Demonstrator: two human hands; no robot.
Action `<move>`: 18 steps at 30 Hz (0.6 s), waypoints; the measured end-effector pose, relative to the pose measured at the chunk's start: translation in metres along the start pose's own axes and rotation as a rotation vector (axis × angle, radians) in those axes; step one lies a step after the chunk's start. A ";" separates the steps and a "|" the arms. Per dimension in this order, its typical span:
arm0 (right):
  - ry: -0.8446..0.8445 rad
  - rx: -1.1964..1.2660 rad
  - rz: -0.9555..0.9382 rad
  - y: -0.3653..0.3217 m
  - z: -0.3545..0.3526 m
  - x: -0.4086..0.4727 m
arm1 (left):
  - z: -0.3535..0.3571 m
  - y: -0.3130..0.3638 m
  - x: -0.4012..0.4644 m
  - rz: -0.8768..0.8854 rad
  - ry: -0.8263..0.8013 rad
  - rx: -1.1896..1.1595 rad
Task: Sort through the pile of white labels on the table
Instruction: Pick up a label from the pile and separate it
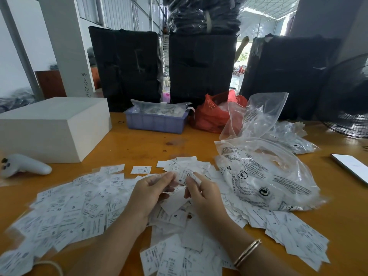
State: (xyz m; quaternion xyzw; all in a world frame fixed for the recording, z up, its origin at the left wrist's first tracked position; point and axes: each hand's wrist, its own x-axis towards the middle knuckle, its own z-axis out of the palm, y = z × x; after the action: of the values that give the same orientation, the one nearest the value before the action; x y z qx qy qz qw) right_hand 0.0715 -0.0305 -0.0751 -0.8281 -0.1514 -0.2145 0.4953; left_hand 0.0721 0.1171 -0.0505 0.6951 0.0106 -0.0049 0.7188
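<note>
Your fingertips (194,176) are pinching a small bunch of labels (184,175) between both hands, left hand (153,191) and right hand (201,193) curled round it, just above the pile of white labels (75,212) spread over the orange table (143,142). Clear printed bags (264,176) sit just right, white box (53,126) far left.

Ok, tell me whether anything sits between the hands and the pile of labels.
Nothing visible does. The left hand and right hand are directly over the pile of white labels, already pinching a few labels between them. The clear plastic bag lies on the pile's right edge, beside the hands, not in their way.
</note>
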 end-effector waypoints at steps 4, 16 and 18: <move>0.065 0.019 -0.029 -0.004 -0.002 0.001 | 0.001 0.001 0.000 -0.019 0.013 -0.014; 0.089 -0.088 -0.036 -0.005 -0.004 0.001 | -0.001 -0.001 0.002 -0.021 0.017 -0.056; 0.095 -0.068 -0.011 -0.006 -0.006 0.001 | -0.001 -0.001 0.002 -0.019 0.018 -0.059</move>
State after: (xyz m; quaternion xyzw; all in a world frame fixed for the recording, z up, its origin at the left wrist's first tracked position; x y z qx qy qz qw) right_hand 0.0689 -0.0328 -0.0679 -0.8324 -0.1248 -0.2612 0.4726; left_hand 0.0743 0.1184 -0.0518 0.6736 0.0237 -0.0054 0.7387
